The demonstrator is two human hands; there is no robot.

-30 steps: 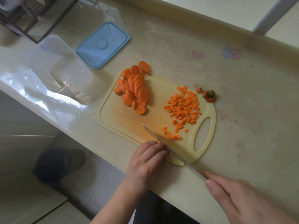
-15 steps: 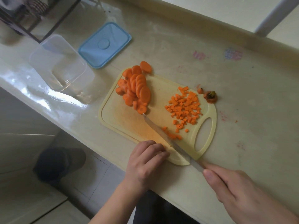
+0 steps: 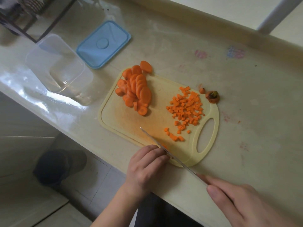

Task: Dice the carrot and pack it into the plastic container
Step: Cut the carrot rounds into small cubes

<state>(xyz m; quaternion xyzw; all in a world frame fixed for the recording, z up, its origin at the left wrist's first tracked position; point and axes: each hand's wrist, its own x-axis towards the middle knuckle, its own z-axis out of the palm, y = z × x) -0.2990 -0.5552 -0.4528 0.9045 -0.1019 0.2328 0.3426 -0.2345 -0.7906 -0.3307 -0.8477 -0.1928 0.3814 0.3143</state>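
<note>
**Knife drawn back toward the board's near edge**

The knife [image 3: 165, 149] has pulled back from the carrot slices [image 3: 136, 90]; its tip now sits on bare cutting board [image 3: 124, 126]. The right hand [image 3: 242, 202] grips the handle. The left hand [image 3: 147, 166], fingers curled, holds down a small carrot piece [image 3: 164, 146] against the blade (mostly hidden). The diced carrot [image 3: 185, 108] lies farther back, well apart from both hands. The plastic container [image 3: 55, 66] holds no carrot; its blue lid [image 3: 105, 45] lies beside it.
</note>
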